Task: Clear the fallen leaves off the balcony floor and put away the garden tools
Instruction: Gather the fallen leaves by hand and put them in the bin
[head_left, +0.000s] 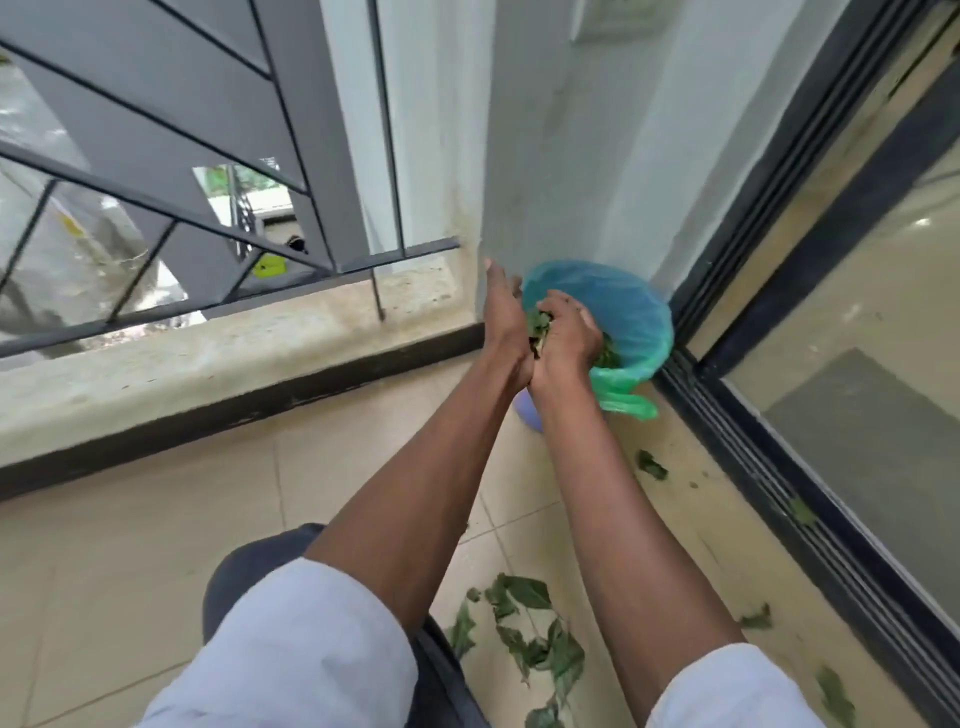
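Both of your hands are out at the far end of the balcony, pressed together at the heels and cupped around a clump of green leaves (537, 330). Your left hand (506, 317) stands edge-on, fingers extended toward the far wall; your right hand (566, 335) curls over the clump from the right. Hands together, clamped on the leaves from both sides.

Bag (623, 312): thin translucent plastic, blue-green above and greener at the near lip, mouth open toward you and upward. It sits in the far corner where the white wall (571, 156) meets the sliding door track (769, 457). The leaf clump is at the bag's mouth, partly inside. A tied or bunched green tail of plastic hangs off the near right side. Something pale lilac (530, 413) shows under your right wrist; what it is cannot be made out.

Floor (156, 545): beige tile. Loose leaves (524, 629) lie near, between your forearms and to the right; their long axes run roughly near-to-far. Single leaves (652, 464) are scattered along the right side by the door track, one lying in the track itself.

Left: grey metal railing (156, 156) above a stained concrete kerb (208, 364).

Hidden or unclear: your palms and most of the clump; the inside of the bag; motion blur softens the railing and bag edge. White sleeves (291, 649) are cut off at the bottom of the view.
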